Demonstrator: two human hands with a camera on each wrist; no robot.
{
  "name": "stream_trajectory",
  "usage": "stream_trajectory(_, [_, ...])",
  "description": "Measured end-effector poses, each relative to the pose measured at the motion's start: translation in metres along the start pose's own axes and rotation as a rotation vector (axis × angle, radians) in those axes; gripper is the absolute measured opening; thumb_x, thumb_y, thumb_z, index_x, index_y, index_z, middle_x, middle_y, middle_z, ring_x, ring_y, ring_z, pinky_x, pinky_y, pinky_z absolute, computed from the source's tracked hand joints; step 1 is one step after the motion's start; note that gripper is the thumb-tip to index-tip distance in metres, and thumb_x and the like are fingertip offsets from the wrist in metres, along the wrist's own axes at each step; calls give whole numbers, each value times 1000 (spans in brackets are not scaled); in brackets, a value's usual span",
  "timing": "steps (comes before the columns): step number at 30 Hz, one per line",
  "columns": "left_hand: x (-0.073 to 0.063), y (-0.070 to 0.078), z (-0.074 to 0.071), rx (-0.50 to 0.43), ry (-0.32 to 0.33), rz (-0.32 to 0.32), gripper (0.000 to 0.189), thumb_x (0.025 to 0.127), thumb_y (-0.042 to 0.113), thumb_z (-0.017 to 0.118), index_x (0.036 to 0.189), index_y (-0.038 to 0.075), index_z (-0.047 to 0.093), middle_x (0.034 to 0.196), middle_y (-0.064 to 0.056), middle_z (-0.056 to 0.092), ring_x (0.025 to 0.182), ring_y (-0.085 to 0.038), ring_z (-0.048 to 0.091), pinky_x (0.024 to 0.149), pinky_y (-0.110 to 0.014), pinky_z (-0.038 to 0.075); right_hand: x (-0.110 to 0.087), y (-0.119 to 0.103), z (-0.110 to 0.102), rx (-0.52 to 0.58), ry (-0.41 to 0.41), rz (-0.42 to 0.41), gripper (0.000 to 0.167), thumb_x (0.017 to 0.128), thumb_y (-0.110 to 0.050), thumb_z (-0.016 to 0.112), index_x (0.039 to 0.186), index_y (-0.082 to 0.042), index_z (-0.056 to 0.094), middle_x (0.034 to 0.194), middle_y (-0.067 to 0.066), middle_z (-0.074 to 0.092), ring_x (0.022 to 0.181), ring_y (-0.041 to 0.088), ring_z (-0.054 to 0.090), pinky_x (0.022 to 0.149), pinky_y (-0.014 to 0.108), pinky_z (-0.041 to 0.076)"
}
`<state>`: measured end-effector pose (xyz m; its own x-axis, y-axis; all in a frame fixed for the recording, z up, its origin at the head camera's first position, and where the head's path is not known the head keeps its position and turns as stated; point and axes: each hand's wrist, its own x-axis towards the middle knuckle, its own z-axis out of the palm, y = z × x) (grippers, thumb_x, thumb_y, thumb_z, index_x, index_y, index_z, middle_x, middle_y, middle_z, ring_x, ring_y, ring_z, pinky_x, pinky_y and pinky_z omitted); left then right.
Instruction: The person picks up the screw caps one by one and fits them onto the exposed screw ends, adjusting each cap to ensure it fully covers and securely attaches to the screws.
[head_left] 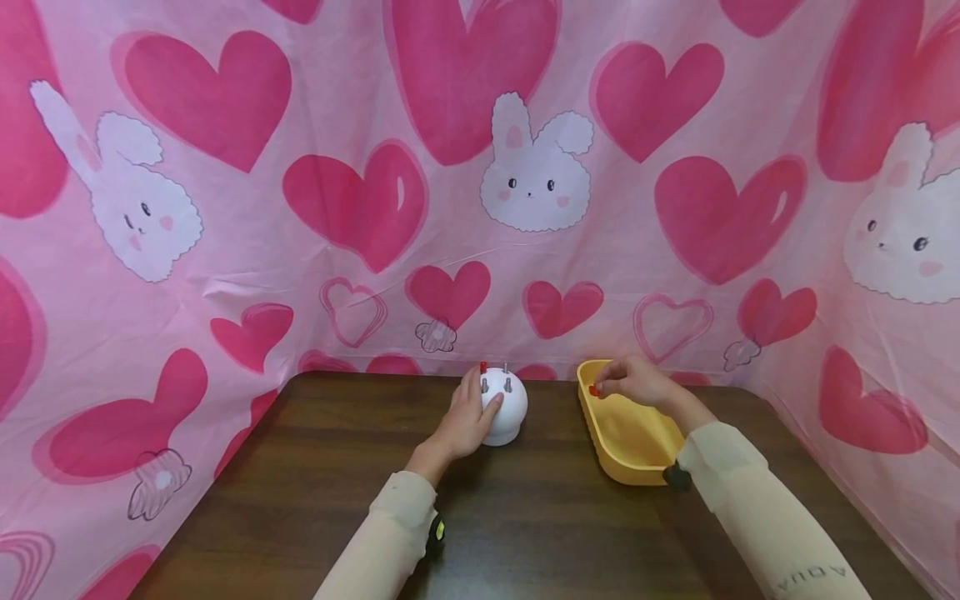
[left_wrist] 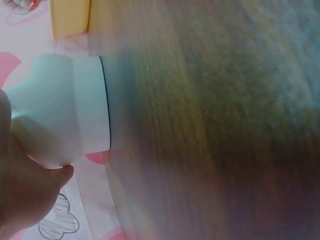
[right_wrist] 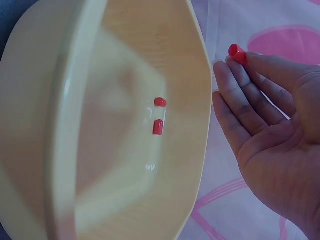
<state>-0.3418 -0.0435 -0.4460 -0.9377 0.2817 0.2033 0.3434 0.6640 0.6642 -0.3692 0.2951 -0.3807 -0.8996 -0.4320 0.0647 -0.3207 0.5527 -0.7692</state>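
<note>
A white ball-shaped stand (head_left: 512,417) with a flat base is upright on the table, several metal studs (head_left: 508,385) rising from its top. One stud at the back left wears a red cap (head_left: 483,367). My left hand (head_left: 459,425) grips the ball's left side, thumb across the front. Over the yellow tray's far end, my right hand (head_left: 637,382) pinches a small hollow red cap (right_wrist: 237,54) between thumb and fingertips. Inside the tray, two more red caps (right_wrist: 159,127) lie near each other on the bottom, in the right wrist view.
The yellow tray (head_left: 595,433) stands on the right part of the dark wooden table (head_left: 360,467). Behind and at both sides hangs a pink cloth (head_left: 247,217) printed with hearts and rabbits, meeting the table's back edge.
</note>
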Motion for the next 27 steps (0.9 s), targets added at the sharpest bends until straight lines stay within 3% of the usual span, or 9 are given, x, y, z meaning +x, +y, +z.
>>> stream_trajectory(9, [2, -4, 4, 8, 30, 29, 79, 107, 46, 44, 161, -3, 12, 166, -21, 16, 151, -42, 21, 118, -61, 28, 0, 1, 7, -48, 36, 4, 16, 96, -6, 69, 103, 8, 74, 94, 19, 76, 91, 32, 73, 89, 39, 57])
stream_trajectory(19, [2, -1, 1, 2, 37, 32, 79, 106, 46, 44, 161, -2, 13, 166, -21, 17, 151, -42, 21, 119, -60, 28, 0, -5, 10, -60, 60, 11, 16, 98, -8, 67, 102, 6, 74, 93, 16, 76, 94, 36, 71, 89, 41, 55])
stream_trajectory(27, [1, -1, 1, 8, 22, 16, 80, 106, 46, 45, 161, -1, 12, 166, -20, 16, 152, -42, 20, 119, -60, 28, -2, -18, 17, -34, 80, 32, 21, 99, -11, 66, 108, 7, 74, 97, 17, 76, 98, 37, 71, 95, 50, 55])
